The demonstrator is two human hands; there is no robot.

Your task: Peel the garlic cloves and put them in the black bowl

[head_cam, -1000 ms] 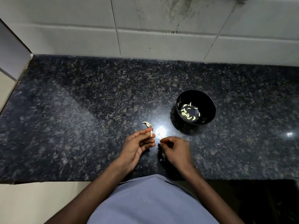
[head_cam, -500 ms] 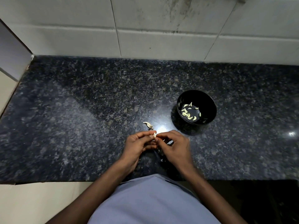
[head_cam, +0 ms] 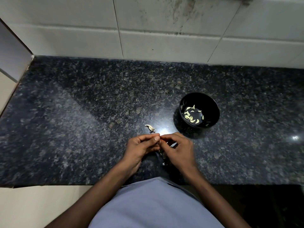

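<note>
The left hand (head_cam: 141, 146) and right hand (head_cam: 178, 148) meet fingertip to fingertip, curled around something too small to make out. Just beyond them lies a garlic clove (head_cam: 150, 127); the black bowl (head_cam: 212, 111) of peeled cloves (head_cam: 191, 115) sits beyond the right hand, on a speckled granite counter (head_cam: 82, 120) under a tiled wall (head_cam: 164, 30).

Dark speckled polished granite surface (head_cam: 82, 112), glossy, a bright light glare at right (head_cam: 295, 137). Far side: pale rectangular wall tiles (head_cam: 164, 38), grimy, dark-stained upper right. Cream floor (head_cam: 32, 208) near left.

Head view, steeply down, countertop (head_cam: 82, 129)
</note>
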